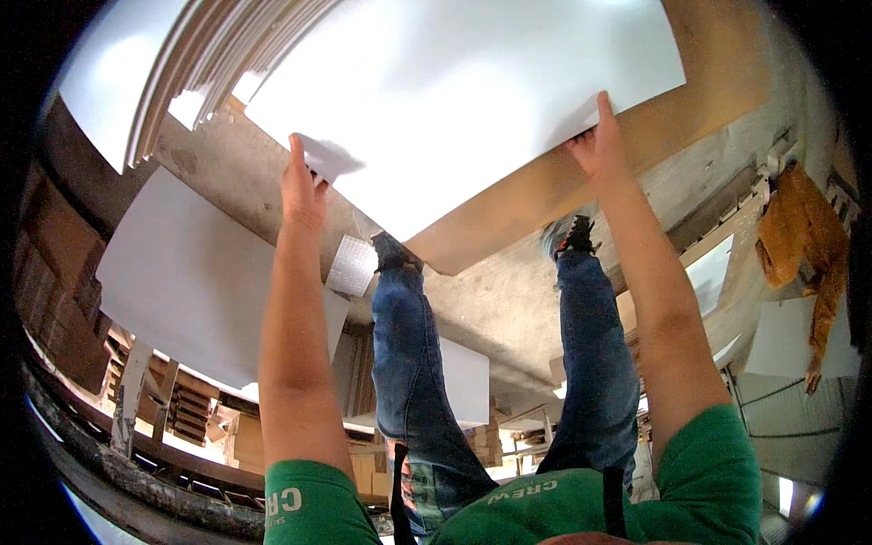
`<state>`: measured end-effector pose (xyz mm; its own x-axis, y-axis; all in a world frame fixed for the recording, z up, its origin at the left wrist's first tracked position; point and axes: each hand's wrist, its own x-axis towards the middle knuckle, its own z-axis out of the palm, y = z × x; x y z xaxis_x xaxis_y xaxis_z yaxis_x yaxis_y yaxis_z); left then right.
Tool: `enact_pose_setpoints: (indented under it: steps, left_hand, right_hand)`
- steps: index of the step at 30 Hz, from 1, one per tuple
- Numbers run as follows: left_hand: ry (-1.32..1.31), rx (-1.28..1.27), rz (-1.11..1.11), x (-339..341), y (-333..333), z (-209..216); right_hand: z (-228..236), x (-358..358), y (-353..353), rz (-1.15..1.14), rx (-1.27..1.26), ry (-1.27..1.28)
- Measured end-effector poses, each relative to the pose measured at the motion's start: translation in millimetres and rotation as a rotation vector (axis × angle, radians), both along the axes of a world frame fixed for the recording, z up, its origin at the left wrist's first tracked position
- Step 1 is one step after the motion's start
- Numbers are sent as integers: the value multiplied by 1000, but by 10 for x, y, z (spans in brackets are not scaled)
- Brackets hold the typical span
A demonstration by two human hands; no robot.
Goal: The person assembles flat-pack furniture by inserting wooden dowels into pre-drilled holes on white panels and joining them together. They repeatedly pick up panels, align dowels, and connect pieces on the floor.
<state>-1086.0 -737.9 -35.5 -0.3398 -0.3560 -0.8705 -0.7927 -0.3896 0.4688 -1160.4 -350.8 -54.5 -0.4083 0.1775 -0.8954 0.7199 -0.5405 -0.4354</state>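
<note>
Two bare hands were grasping one big white sheet [472,100], which was at twelve o'clock and reached out to the upper border of the view. The left hand [304,195], at ten o'clock, pinched its near edge, with the thumb on top and the fingers partly hidden beneath. The right hand [597,154], at two o'clock, gripped the same edge in a similar manner, its fingers also curled below. Under the sheet showed a brown board [509,213], extending toward two o'clock; whether these two were touching, I could not tell. Between ten and eleven o'clock was a stack of sheets [186,73], and at nine o'clock another pale sheet [191,272]. Blue jeans [409,345] and a green shirt [545,509] appeared toward six o'clock.
</note>
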Motion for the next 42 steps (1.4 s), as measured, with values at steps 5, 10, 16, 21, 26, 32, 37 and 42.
enact_pose_setpoints:
  steps: [5, 10, 16, 21, 26, 32, 37, 42]
  left_hand:
    - [-84, -89, -79, -13, -48, -47]
    - [-12, 32, 9, 96, -75, -145]
    - [-95, 46, 55, 362, 84, -37]
    - [-98, -102, -15, 345, 255, 47]
    - [-128, -61, 31, 303, 303, -39]
    - [-35, 37, 84, 409, 279, -76]
    - [-75, 49, 25, 241, 350, 7]
    - [-90, 62, 14, 271, 283, -84]
  right_hand:
    - [160, -111, -112, 24, 142, -113]
    - [-348, 56, 728, 933, 260, 202]
    - [-128, -877, 1417, 892, 1362, 108]
    - [279, -1632, 1172, 1057, 1296, 69]
    - [476, -1664, 785, 1205, 1445, 387]
    - [245, -1760, 926, 1318, 1480, 494]
    - [165, -1792, 1155, 1327, 1474, 472]
    - [118, -1813, 1066, 1355, 1438, 436]
